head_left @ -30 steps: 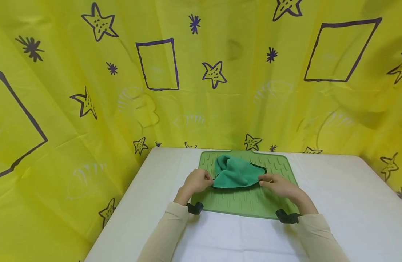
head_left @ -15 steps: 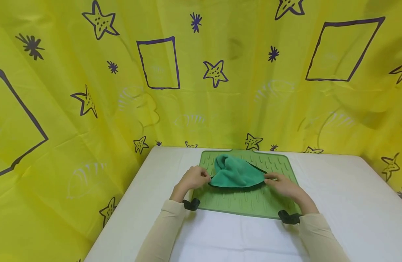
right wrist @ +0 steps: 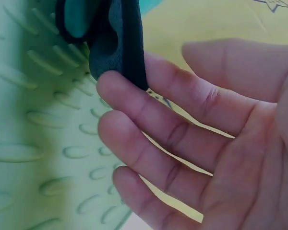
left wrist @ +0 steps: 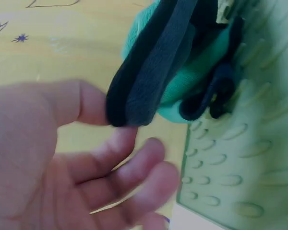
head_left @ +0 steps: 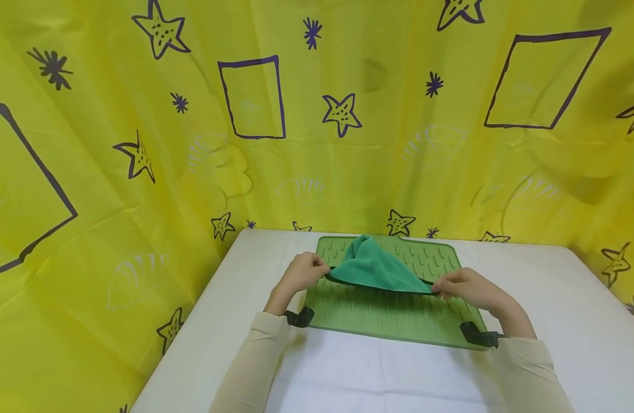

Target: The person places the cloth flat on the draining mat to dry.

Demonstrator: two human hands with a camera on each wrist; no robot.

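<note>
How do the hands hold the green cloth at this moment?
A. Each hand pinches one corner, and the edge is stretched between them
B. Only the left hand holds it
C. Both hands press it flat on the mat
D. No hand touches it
A: the left hand and the right hand each pinch a corner of the green cloth, its near edge taut between them above the green mat.

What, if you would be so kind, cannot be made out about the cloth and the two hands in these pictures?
- Head view: the underside of the green cloth faces away; the left hand and right hand cover its pinched corners.
- Left wrist view: the cloth runs off the top edge, so its far end is cut off.
- Right wrist view: the thumb tip is hidden behind the cloth's dark edge; the ribbed mat is blurred.
</note>
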